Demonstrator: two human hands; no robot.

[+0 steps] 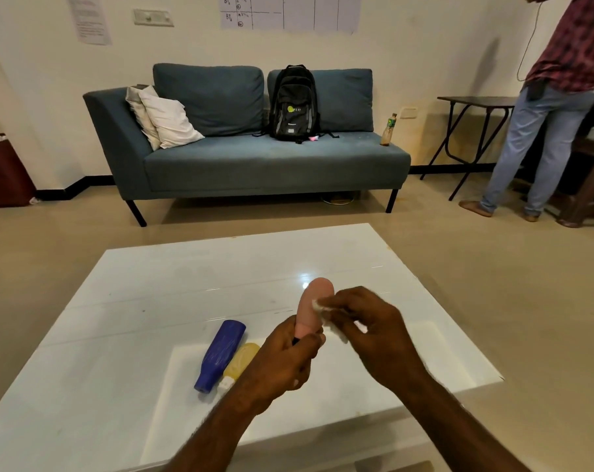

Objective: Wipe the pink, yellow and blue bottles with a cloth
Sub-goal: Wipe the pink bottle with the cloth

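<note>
My left hand (290, 356) is curled tight round the lower end of the pink bottle (312, 306), holding it upright above the white table (152, 294). My right hand (370, 330) pinches a small white cloth (319, 305) against the bottle's side (fingers bunched, wrist bent inward). The blue bottle (220, 354) and yellow bottle (241, 362) lie touching on the table, just left of my left hand.

Visible body: two hands and two forearms, bare, with no covering up to the frame edge.

- Left hand (285, 359): bare; short, pale nails on the fingers (311, 347).
- Left forearm (214, 427): enters at 6 o'clock; short dark hair along its length.
- Right hand (374, 328): bare.
- Right forearm (452, 413): enters at 5 o'clock; same hair cover.
</note>
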